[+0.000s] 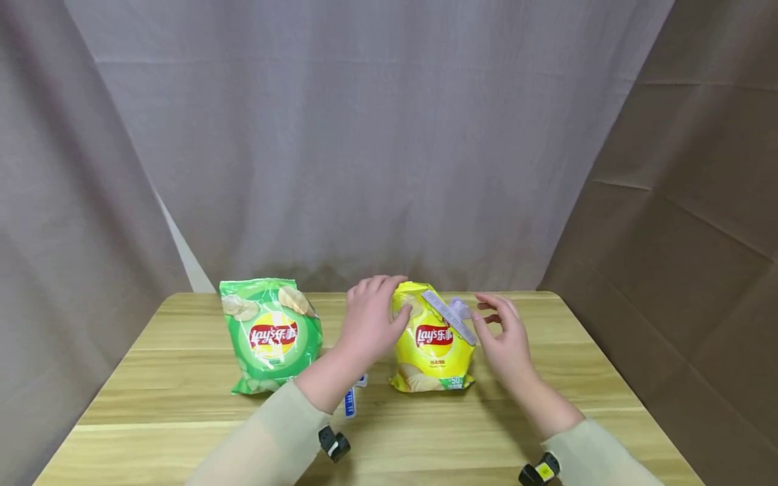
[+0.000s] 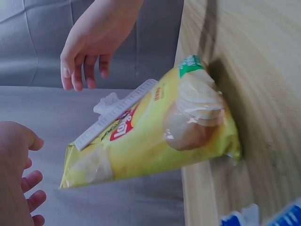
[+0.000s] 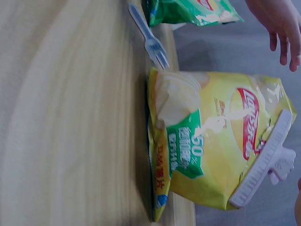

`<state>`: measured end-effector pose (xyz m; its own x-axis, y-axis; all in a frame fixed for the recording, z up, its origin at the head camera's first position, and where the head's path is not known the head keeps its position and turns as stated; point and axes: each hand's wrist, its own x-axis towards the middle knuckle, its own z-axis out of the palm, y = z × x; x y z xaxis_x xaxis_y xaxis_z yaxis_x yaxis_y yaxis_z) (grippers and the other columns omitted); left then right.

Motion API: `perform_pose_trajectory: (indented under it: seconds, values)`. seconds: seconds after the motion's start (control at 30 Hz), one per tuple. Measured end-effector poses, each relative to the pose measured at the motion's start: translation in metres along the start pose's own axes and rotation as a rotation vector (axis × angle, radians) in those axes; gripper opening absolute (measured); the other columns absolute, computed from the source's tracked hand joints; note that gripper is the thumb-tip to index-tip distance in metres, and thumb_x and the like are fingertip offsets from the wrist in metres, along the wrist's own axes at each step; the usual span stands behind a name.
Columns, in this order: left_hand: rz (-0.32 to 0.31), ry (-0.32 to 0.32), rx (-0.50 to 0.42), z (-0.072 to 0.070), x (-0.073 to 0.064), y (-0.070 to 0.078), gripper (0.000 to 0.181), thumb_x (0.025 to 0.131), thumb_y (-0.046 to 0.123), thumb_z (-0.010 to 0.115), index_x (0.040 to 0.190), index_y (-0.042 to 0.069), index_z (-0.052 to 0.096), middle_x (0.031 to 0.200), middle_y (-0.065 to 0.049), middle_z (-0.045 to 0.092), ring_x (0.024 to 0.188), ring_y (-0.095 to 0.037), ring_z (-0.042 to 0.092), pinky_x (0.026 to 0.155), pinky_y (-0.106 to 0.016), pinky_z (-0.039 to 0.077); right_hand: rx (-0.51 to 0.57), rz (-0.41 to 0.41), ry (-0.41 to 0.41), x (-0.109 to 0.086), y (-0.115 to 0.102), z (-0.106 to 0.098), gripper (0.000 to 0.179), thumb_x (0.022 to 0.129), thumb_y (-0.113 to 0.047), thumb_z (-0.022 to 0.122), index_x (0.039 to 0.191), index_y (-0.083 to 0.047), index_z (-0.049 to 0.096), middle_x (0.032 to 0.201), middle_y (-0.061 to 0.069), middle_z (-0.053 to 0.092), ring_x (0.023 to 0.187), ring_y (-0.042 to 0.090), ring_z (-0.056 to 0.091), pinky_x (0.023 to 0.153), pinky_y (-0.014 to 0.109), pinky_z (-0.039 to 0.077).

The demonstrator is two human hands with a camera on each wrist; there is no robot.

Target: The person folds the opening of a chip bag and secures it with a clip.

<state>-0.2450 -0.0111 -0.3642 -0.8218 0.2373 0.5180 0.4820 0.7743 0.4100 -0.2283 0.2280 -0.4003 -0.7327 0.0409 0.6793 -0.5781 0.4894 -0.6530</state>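
Note:
A yellow Lay's chip bag (image 1: pixel 433 358) stands on the wooden table, with a pale lilac sealing clip (image 1: pixel 450 317) slanted across its folded top right corner. The clip's toothed bar (image 3: pixel 263 157) lies along the bag's edge and its handle sticks out behind. At the bag's upper left is my left hand (image 1: pixel 373 317), fingers loosely spread; the left wrist view shows it apart from the bag (image 2: pixel 155 127). My right hand (image 1: pixel 504 337) hovers just right of the clip, fingers loosely bent and holding nothing.
A green Lay's chip bag (image 1: pixel 273 344) stands on the left of the table (image 1: pixel 182 432). Partly behind my left forearm lies a blue and white clip (image 1: pixel 350 402). Grey curtains (image 1: pixel 389 148) hang behind the table, and a brown cloth (image 1: pixel 687 270) hangs on the right.

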Motion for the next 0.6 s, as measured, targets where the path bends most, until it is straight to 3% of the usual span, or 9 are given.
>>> perform_pose_trajectory:
  seconds: [0.17,0.27,0.4,0.53,0.6]
  values:
    - [-0.014,0.011,0.011,-0.009,-0.02,-0.012,0.046,0.094,0.035,0.066,0.136,0.019,0.057,0.131,-0.002,0.058,0.123,-0.025,0.048,0.107,-0.047,0.034,0.028,-0.024,-0.025,-0.01,-0.031,0.003,0.03,0.087,0.016,0.06,0.117,0.012,0.06,0.115,0.028,0.058,0.1,0.032,0.055,0.08,0.012,0.045]
    - [-0.021,0.033,0.02,-0.017,-0.033,-0.02,0.045,0.093,0.034,0.067,0.134,0.019,0.059,0.13,-0.002,0.059,0.123,-0.026,0.049,0.105,-0.048,0.036,0.042,-0.049,-0.052,-0.017,-0.039,0.008,0.031,0.085,0.019,0.061,0.116,0.013,0.06,0.112,0.029,0.058,0.097,0.034,0.055,0.078,0.013,0.046]
    - [-0.024,0.063,0.042,-0.027,-0.048,-0.031,0.043,0.092,0.034,0.068,0.132,0.02,0.061,0.128,-0.002,0.061,0.121,-0.027,0.051,0.102,-0.048,0.037,0.051,-0.103,-0.091,-0.024,-0.043,0.014,0.033,0.082,0.02,0.063,0.114,0.012,0.061,0.108,0.025,0.061,0.094,0.03,0.057,0.077,0.016,0.049]
    - [-0.041,0.071,0.074,-0.034,-0.059,-0.041,0.042,0.092,0.032,0.069,0.131,0.021,0.061,0.126,-0.002,0.062,0.119,-0.028,0.052,0.1,-0.048,0.039,0.032,-0.109,-0.125,-0.029,-0.044,0.019,0.034,0.083,0.017,0.066,0.115,0.007,0.063,0.106,0.014,0.063,0.093,0.016,0.058,0.076,0.023,0.051]
    - [-0.051,0.073,0.084,-0.036,-0.063,-0.046,0.043,0.091,0.031,0.07,0.132,0.021,0.061,0.126,-0.002,0.062,0.12,-0.028,0.052,0.1,-0.049,0.039,0.029,-0.11,-0.139,-0.031,-0.045,0.021,0.034,0.083,0.017,0.066,0.115,0.005,0.063,0.105,0.012,0.063,0.092,0.018,0.058,0.075,0.023,0.051]
